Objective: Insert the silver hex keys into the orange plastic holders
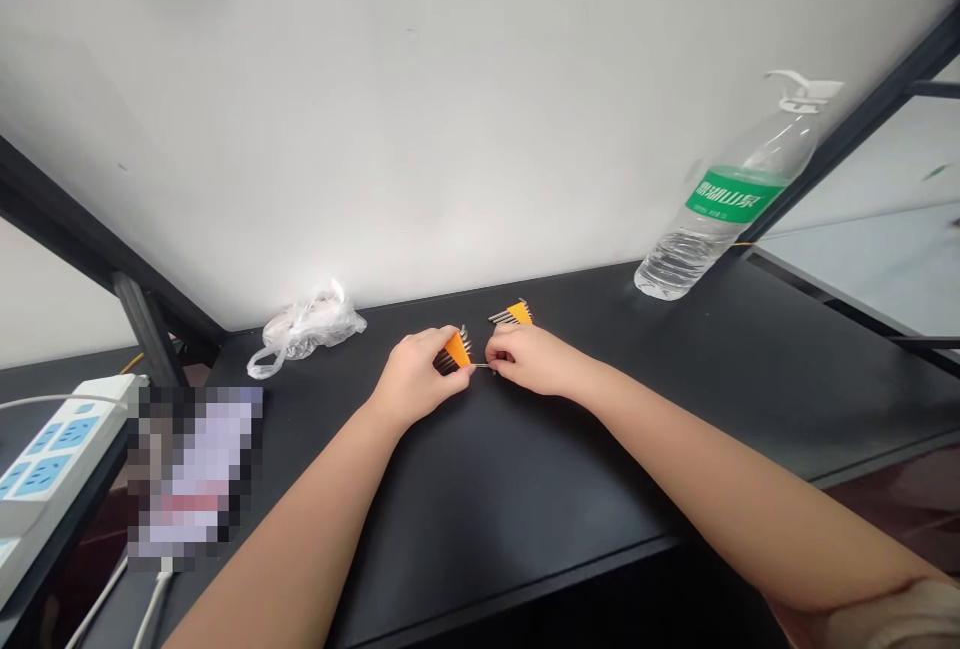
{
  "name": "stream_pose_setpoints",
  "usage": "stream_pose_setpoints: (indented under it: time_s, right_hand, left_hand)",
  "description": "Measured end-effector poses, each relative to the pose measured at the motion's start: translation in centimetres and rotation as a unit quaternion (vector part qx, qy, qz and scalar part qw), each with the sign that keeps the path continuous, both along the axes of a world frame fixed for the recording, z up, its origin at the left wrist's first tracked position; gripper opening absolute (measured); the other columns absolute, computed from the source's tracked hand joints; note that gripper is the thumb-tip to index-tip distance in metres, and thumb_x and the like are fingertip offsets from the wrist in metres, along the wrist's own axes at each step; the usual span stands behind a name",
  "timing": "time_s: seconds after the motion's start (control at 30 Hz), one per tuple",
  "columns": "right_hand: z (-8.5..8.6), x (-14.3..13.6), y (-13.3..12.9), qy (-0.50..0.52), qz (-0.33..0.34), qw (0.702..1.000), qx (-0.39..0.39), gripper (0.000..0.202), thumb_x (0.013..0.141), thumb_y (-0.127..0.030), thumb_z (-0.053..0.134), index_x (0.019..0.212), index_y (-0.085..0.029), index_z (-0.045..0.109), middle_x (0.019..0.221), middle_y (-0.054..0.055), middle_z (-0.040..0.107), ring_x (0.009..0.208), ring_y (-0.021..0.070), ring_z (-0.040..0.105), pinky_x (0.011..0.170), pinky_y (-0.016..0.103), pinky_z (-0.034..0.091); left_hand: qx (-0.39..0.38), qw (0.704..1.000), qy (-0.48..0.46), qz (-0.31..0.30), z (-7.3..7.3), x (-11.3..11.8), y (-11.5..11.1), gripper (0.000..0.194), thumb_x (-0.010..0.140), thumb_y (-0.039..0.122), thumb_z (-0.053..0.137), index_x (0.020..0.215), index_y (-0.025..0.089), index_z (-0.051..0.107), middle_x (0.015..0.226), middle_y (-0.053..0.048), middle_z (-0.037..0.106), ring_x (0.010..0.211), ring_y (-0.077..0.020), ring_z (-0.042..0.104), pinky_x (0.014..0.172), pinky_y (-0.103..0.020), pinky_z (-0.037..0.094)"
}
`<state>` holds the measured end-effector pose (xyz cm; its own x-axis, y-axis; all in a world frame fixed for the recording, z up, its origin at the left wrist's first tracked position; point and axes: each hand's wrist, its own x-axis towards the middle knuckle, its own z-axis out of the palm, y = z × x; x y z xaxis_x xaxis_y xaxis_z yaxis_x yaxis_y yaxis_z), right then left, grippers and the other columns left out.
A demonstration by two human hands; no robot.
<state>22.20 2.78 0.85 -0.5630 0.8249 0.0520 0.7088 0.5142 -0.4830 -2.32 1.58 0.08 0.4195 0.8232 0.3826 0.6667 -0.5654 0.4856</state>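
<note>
The left hand [420,376] is gripping an orange holder [458,348] of metal keys between thumb and fingers, near the middle of the black table [450,489]. Just to its right, the right hand [531,359] is pinching a thin metal rod [482,365] that is spanning the gap between the hands; whether it is touching the holder is too small to tell. A second orange holder [519,313] is lying just beyond the right hand. A plastic bag [311,324] is resting far left, and a water bottle [724,199] is standing far right.
</note>
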Motion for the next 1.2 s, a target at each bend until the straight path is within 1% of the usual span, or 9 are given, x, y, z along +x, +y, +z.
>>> stream_pose_setpoints:
  time_s: [0.1,0.23,0.4,0.5,0.6,0.83,0.97,1.07,1.2]
  right_hand:
    - [0.0,0.0,0.0,-0.009,-0.002,1.0,-0.002,0.013,0.093,-0.015,0.059,0.087,-0.02,0.071,0.094,0.005,0.069,0.08,0.0167,0.062,0.072,0.03,0.046]
    - [0.2,0.1,-0.1,-0.037,-0.013,0.999,-0.003,0.011,0.09,-0.016,0.061,0.085,-0.021,0.069,0.093,0.005,0.07,0.079,0.0174,0.063,0.07,0.029,0.045]
    - [0.7,0.6,-0.4,-0.105,-0.041,0.994,-0.01,0.006,0.081,-0.015,0.068,0.08,-0.021,0.067,0.086,0.006,0.071,0.073,0.0189,0.062,0.06,0.029,0.04]
    - [1.1,1.0,-0.6,-0.116,-0.051,0.99,-0.056,0.008,0.077,-0.015,0.07,0.077,-0.022,0.067,0.078,0.004,0.07,0.066,0.0182,0.061,0.056,0.029,0.038]
    - [1.7,1.2,-0.6,-0.104,-0.057,0.987,-0.11,0.008,0.075,-0.016,0.07,0.078,-0.023,0.069,0.075,0.002,0.07,0.062,0.0167,0.061,0.053,0.028,0.038]
    - [3.3,1.1,-1.0,-0.09,-0.03,0.971,-0.218,0.013,0.074,-0.015,0.067,0.08,-0.024,0.075,0.079,0.003,0.075,0.063,0.0179,0.066,0.052,0.028,0.041]
    - [3.7,1.0,-1.3,-0.11,-0.021,0.968,-0.224,0.014,0.071,-0.015,0.066,0.079,-0.023,0.074,0.078,0.002,0.075,0.064,0.018,0.067,0.051,0.027,0.041]
    - [3.7,0.9,-1.5,-0.135,-0.009,0.967,-0.215,0.013,0.068,-0.015,0.067,0.076,-0.023,0.072,0.074,0.002,0.074,0.061,0.0182,0.065,0.049,0.027,0.039]
    - [3.8,0.8,-1.6,-0.147,0.001,0.966,-0.211,0.013,0.067,-0.015,0.066,0.077,-0.023,0.071,0.074,0.001,0.074,0.06,0.0175,0.064,0.048,0.028,0.038]
  left_hand:
    - [0.002,1.0,0.0,-0.003,0.0,0.0,0.0,0.043,0.083,0.038,0.075,0.123,0.026,0.064,0.097,-0.002,0.073,0.085,-0.0208,0.068,0.082,-0.036,0.054]
    - [0.002,1.0,0.002,0.001,0.1,0.0,0.0,0.044,0.083,0.039,0.075,0.124,0.024,0.065,0.099,-0.002,0.073,0.085,-0.0207,0.068,0.082,-0.036,0.054]
    - [-0.002,1.0,0.009,-0.001,0.1,0.0,0.0,0.042,0.083,0.038,0.075,0.122,0.026,0.065,0.095,-0.001,0.072,0.082,-0.0201,0.067,0.079,-0.034,0.054]
    - [-0.003,1.0,0.011,-0.003,0.2,0.0,0.0,0.041,0.083,0.038,0.075,0.121,0.026,0.066,0.094,-0.001,0.072,0.082,-0.0201,0.067,0.077,-0.034,0.053]
    - [-0.003,1.0,0.01,-0.003,0.2,0.0,0.0,0.041,0.082,0.037,0.076,0.121,0.026,0.066,0.093,-0.001,0.072,0.081,-0.02,0.067,0.077,-0.034,0.053]
    - [-0.004,1.0,0.009,-0.008,0.0,0.1,0.0,0.041,0.082,0.037,0.076,0.121,0.026,0.066,0.096,-0.001,0.073,0.083,-0.0204,0.068,0.081,-0.035,0.054]
    - [-0.009,1.0,0.008,-0.01,0.0,0.1,0.0,0.042,0.082,0.037,0.076,0.122,0.025,0.066,0.095,-0.001,0.072,0.083,-0.0204,0.067,0.079,-0.035,0.054]
    - [-0.011,1.0,0.006,-0.012,0.2,0.1,-0.1,0.042,0.082,0.038,0.075,0.121,0.026,0.066,0.093,-0.001,0.072,0.08,-0.0198,0.066,0.077,-0.034,0.053]
    - [-0.014,1.0,0.007,-0.02,0.3,0.1,-0.1,0.04,0.083,0.037,0.075,0.119,0.026,0.066,0.093,-0.001,0.072,0.08,-0.0197,0.066,0.075,-0.033,0.053]
